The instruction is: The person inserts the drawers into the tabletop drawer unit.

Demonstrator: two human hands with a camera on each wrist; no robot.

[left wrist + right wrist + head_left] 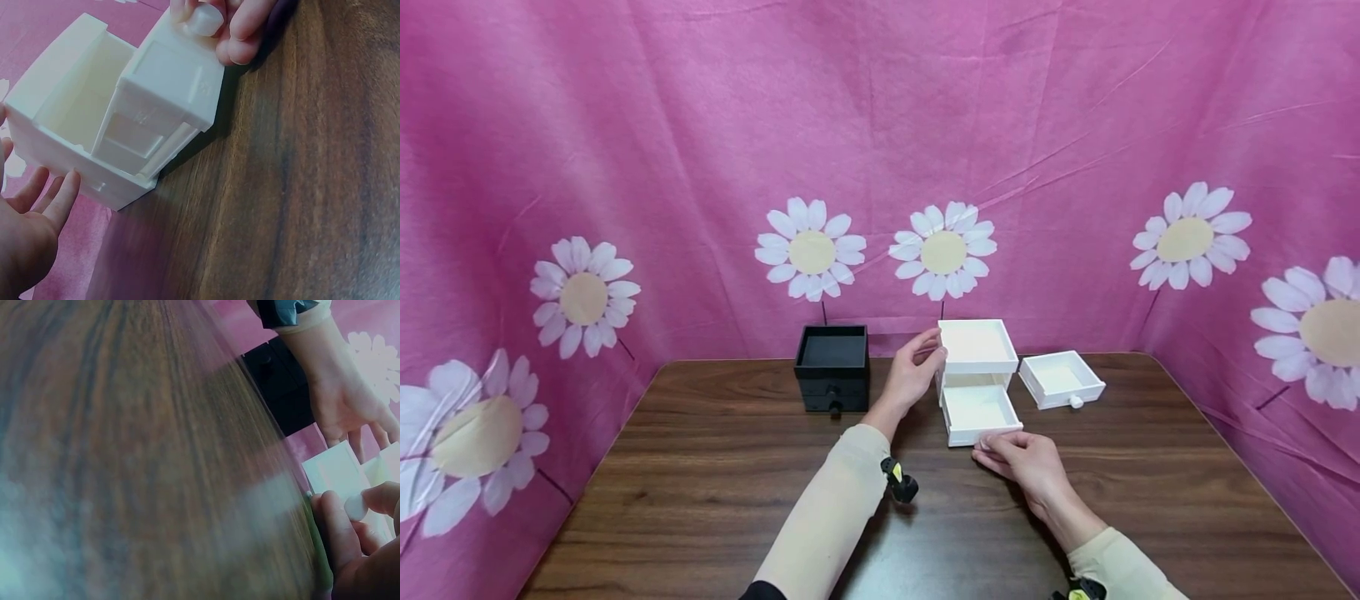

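A small white drawer cabinet (977, 358) with a tray-like top stands on the table, its lower drawer (979, 410) pulled out toward me. My left hand (910, 377) is at the cabinet's left side; in the left wrist view its fingers (64, 200) lie fairly straight against the side wall. The right hand (1028, 468) pinches the round white knob (205, 20) on the lower drawer's front between thumb and fingers. Above that drawer the cabinet has an open slot. Another white drawer (1063, 380) with a round knob lies to the right of the cabinet.
To the left stands a black drawer cabinet (832, 367) with an open tray top and knobs facing me. The brown wood-grain table (715, 483) ends at the back against a pink curtain (880, 125) printed with white daisies.
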